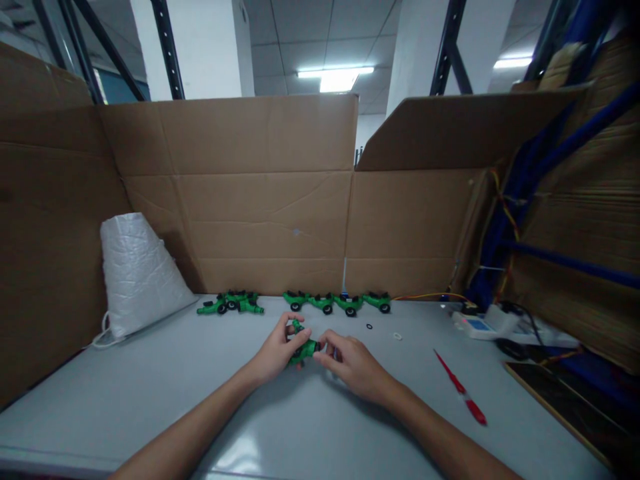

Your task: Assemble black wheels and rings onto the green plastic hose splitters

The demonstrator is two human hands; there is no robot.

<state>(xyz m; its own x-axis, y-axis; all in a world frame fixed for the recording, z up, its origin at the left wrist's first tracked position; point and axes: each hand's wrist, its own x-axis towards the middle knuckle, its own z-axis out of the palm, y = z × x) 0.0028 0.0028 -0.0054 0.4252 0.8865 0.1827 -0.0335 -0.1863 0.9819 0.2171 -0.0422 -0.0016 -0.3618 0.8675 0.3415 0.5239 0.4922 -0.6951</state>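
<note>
Between my two hands, above the table, is a small green toy vehicle part point(303, 351) with a dark end on its right. My left hand point(278, 343) is closed around its left side, thumb on top. The fingertips of my right hand point(354, 363) are pinched at its dark right end; whether they hold a separate small piece is hidden. Just behind my hands stands a row of green toy vehicles point(320, 303) with black wheels. Farther left sits a cluster of similar green toy vehicles point(231, 303). A small black ring point(369, 327) lies behind my right hand.
A pale ring-shaped piece point(397, 337) lies right of the black ring. On the right are a red pointed tool point(461, 388), a power strip point(475, 325) with cables and a dark panel point(560, 407). A white sack point(140, 277) stands left. Cardboard walls point(265, 213) enclose the table point(150, 387).
</note>
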